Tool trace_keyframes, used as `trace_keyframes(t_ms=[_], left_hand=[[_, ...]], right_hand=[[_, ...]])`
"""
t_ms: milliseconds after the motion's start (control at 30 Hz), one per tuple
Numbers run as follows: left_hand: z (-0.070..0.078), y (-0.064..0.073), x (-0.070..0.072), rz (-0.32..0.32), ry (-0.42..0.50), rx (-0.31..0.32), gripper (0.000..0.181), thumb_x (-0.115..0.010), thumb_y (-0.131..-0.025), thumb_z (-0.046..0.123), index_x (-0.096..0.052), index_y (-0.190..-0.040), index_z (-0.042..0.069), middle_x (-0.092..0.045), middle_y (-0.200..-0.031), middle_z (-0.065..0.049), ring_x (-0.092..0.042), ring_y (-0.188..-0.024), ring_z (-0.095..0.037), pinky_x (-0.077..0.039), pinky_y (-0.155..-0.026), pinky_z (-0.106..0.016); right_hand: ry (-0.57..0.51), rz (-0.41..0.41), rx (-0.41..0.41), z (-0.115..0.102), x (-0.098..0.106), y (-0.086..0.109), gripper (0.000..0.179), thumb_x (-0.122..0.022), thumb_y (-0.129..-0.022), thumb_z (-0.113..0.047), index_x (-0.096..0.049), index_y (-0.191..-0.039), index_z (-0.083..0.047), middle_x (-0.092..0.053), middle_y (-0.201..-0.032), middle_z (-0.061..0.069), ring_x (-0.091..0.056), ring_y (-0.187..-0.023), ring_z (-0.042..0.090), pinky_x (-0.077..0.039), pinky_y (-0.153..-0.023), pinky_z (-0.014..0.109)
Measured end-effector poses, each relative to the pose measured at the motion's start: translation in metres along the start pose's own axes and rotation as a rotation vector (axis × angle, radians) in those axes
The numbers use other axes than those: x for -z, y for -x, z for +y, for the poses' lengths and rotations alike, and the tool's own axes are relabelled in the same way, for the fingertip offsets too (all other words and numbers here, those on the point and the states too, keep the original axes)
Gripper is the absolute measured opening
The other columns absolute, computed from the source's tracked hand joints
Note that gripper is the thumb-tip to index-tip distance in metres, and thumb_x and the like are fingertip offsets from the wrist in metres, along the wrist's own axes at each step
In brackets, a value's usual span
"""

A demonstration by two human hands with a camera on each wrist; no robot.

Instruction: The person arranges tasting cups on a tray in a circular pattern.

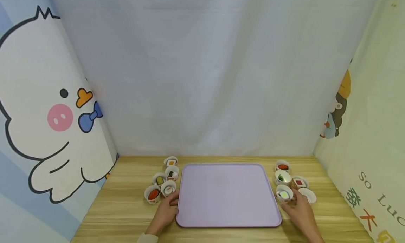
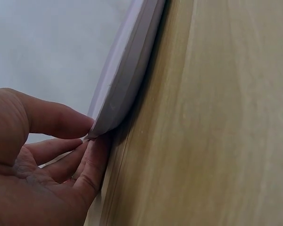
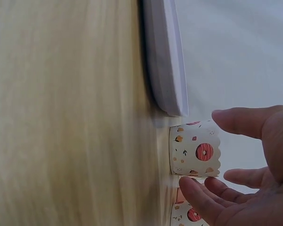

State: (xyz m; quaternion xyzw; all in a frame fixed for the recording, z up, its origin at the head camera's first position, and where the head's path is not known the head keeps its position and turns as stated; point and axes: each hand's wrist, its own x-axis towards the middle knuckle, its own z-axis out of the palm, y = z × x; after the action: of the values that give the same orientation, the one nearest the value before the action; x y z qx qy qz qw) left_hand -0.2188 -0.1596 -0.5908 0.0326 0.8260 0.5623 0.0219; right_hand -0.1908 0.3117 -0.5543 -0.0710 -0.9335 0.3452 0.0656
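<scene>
A lilac tray (image 1: 228, 195) lies flat on the wooden table, its rim raised. My left hand (image 1: 167, 210) is at its left edge; in the left wrist view the thumb (image 2: 68, 120) presses the rim from above while the fingers reach under it, pinching the edge. Just right of the tray, a white paper cup (image 3: 195, 148) with a doughnut print and scalloped rim stands upright. My right hand (image 1: 300, 212) holds it between thumb and fingers, the thumb at the rim in the right wrist view. Something pale green and white (image 1: 284, 195) shows inside that cup.
Several similar cups stand left of the tray, among them one with red filling (image 1: 153, 194). More cluster at the right: a red-filled cup (image 1: 282, 166), a cup with a dark red square (image 1: 299, 182) and a white cup (image 1: 307, 195). Pale curtains (image 1: 202, 78) enclose the table.
</scene>
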Motion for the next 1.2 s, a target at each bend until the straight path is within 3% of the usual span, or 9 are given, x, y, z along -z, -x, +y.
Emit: trace_keyframes(t_ms=[133, 467, 767, 1000, 1200], left_hand=[[-0.001, 0.000, 0.001, 0.000, 0.027, 0.008, 0.067, -0.056, -0.066, -0.016, -0.050, -0.133, -0.015, -0.045, -0.142, -0.034, -0.063, -0.111, -0.041, -0.054, -0.075, -0.024], [-0.002, 0.000, 0.002, -0.005, 0.032, 0.029, 0.063, -0.059, -0.068, -0.014, -0.051, -0.131, -0.014, -0.061, -0.121, -0.028, -0.063, -0.107, -0.036, -0.052, -0.076, -0.025], [-0.003, -0.001, 0.003, -0.020, 0.036, 0.023, 0.062, -0.059, -0.070, -0.015, -0.051, -0.131, -0.015, -0.061, -0.120, -0.028, -0.062, -0.107, -0.036, -0.053, -0.076, -0.024], [-0.004, -0.001, 0.003, -0.028, 0.047, 0.012, 0.062, -0.059, -0.070, -0.015, -0.050, -0.131, -0.015, -0.059, -0.122, -0.030, -0.062, -0.108, -0.038, -0.054, -0.076, -0.027], [-0.004, -0.001, 0.003, -0.024, 0.037, 0.005, 0.062, -0.059, -0.070, -0.015, -0.050, -0.131, -0.015, -0.059, -0.124, -0.031, -0.062, -0.108, -0.038, -0.053, -0.076, -0.024]], right_hand=[[0.010, -0.032, -0.019, -0.001, 0.000, -0.003, 0.076, -0.072, -0.085, -0.021, -0.035, -0.141, 0.016, -0.048, -0.125, 0.038, -0.051, -0.115, 0.048, -0.041, -0.097, 0.060], [0.030, -0.081, -0.046, -0.001, -0.005, -0.010, 0.081, -0.071, -0.086, -0.024, -0.030, -0.144, 0.014, -0.040, -0.138, 0.042, -0.041, -0.127, 0.056, -0.035, -0.105, 0.065], [-0.008, -0.038, 0.012, -0.003, -0.010, -0.017, 0.073, -0.075, -0.081, -0.019, -0.041, -0.140, 0.008, -0.051, -0.131, 0.034, -0.050, -0.122, 0.050, -0.039, -0.100, 0.062], [-0.018, -0.015, 0.026, -0.003, -0.011, -0.021, 0.071, -0.075, -0.080, -0.017, -0.043, -0.139, 0.006, -0.051, -0.132, 0.034, -0.051, -0.120, 0.048, -0.041, -0.098, 0.060], [-0.011, 0.015, 0.015, -0.002, -0.014, -0.025, 0.064, -0.076, -0.079, -0.017, -0.049, -0.134, 0.000, -0.059, -0.125, 0.030, -0.059, -0.109, 0.042, -0.046, -0.087, 0.050]])
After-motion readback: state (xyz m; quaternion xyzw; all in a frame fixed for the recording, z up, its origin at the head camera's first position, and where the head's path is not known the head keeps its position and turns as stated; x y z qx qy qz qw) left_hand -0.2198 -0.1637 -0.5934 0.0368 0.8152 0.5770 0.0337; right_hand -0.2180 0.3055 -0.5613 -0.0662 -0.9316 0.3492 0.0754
